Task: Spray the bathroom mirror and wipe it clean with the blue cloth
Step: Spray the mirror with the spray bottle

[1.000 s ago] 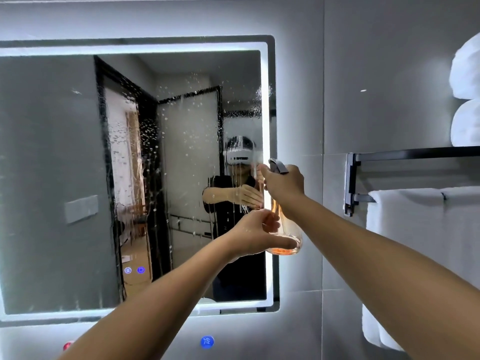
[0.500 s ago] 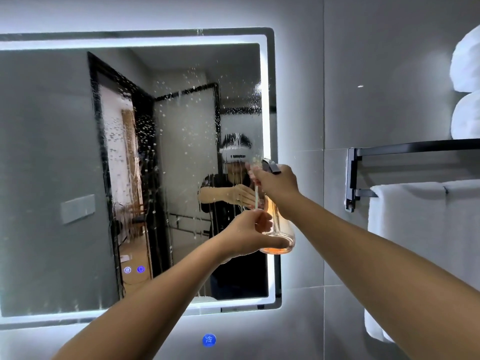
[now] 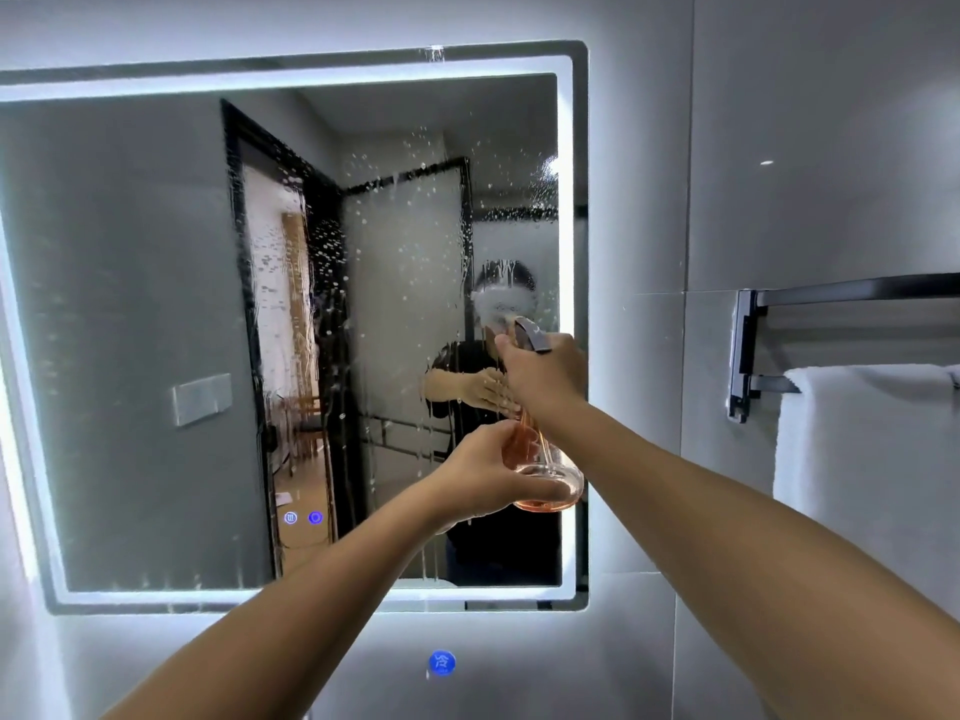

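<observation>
The lit-edged bathroom mirror (image 3: 156,314) fills the wall ahead; its middle and right part carry white spray droplets and runs. A clear spray bottle (image 3: 553,472) with a little orange liquid is held up before the mirror's right edge. My right hand (image 3: 545,374) grips its neck and grey trigger head, nozzle pointing at the glass. My left hand (image 3: 483,478) cups the bottle's lower body from the left. No blue cloth is in view.
A black towel rack (image 3: 748,350) is fixed to the grey tiled wall at right, with a white towel (image 3: 862,449) hanging from it. A blue round button (image 3: 442,662) glows below the mirror. Two small lit touch icons (image 3: 303,518) sit on the glass.
My view has tilted up a little, so the mirror sits lower in frame. Both hands keep the same hold on the bottle. More droplets and runs show near the reflected head.
</observation>
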Action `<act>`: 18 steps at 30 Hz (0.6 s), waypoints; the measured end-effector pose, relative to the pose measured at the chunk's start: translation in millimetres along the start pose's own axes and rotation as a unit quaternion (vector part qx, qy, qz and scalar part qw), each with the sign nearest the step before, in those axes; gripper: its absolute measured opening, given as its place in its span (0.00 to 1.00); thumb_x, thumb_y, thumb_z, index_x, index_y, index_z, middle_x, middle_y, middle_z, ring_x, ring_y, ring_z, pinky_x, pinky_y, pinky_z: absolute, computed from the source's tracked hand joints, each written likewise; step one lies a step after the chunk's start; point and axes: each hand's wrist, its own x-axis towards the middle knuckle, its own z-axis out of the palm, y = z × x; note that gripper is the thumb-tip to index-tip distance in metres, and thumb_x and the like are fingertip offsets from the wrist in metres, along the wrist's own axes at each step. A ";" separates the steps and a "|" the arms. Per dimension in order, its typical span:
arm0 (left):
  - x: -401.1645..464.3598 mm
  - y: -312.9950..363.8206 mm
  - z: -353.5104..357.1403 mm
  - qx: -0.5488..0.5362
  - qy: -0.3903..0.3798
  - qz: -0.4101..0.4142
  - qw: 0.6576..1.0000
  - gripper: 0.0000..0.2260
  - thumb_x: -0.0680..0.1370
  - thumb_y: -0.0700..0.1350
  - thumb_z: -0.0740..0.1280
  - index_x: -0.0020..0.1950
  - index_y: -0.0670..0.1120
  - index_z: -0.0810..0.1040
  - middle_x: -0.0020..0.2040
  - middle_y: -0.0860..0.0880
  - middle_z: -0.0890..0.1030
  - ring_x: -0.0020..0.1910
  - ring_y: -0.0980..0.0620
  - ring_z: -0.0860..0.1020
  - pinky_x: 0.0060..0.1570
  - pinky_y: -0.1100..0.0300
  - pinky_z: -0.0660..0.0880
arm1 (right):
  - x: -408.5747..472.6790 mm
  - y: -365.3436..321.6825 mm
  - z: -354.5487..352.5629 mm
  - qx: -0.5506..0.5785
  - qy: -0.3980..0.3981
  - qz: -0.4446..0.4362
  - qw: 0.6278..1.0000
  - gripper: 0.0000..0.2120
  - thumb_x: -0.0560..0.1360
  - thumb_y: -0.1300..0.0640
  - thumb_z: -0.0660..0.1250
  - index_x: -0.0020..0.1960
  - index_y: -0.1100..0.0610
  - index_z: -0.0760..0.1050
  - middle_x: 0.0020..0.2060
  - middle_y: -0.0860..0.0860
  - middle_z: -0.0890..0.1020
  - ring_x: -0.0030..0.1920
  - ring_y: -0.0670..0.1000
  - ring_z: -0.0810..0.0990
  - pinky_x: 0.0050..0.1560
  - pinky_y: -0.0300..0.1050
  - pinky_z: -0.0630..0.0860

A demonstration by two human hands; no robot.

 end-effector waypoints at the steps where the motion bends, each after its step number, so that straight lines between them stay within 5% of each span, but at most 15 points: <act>1: -1.6 -0.1 -0.6 -0.002 0.001 -0.004 1.000 0.25 0.67 0.48 0.79 0.61 0.49 0.76 0.54 0.54 0.82 0.54 0.57 0.80 0.54 0.64 0.74 | -1.1 0.2 0.9 0.000 -0.004 0.001 1.000 0.12 0.75 0.50 0.69 0.47 0.59 0.81 0.40 0.54 0.83 0.40 0.53 0.80 0.37 0.40 0.73; 9: -13.2 -0.5 -5.3 0.014 -0.006 -0.031 0.999 0.21 0.68 0.49 0.78 0.58 0.49 0.76 0.53 0.51 0.82 0.53 0.53 0.80 0.57 0.57 0.76 | -6.2 3.1 3.9 0.008 -0.062 0.025 0.998 0.11 0.76 0.52 0.67 0.42 0.60 0.78 0.38 0.54 0.80 0.35 0.50 0.76 0.32 0.40 0.68; 13: -18.0 -4.6 -8.4 0.010 0.006 -0.034 0.999 0.18 0.67 0.47 0.78 0.54 0.51 0.76 0.51 0.51 0.82 0.51 0.53 0.81 0.54 0.59 0.77 | -11.3 2.6 8.4 -0.001 -0.077 -0.001 0.997 0.12 0.76 0.53 0.67 0.37 0.58 0.76 0.35 0.53 0.80 0.35 0.51 0.76 0.37 0.42 0.72; 18: -20.8 -15.2 -16.1 0.016 0.015 -0.036 0.999 0.29 0.61 0.55 0.79 0.59 0.49 0.77 0.53 0.52 0.82 0.53 0.53 0.81 0.60 0.52 0.76 | -14.2 1.1 21.2 -0.006 -0.086 -0.003 0.996 0.12 0.77 0.52 0.67 0.39 0.58 0.77 0.38 0.53 0.80 0.35 0.49 0.76 0.33 0.40 0.69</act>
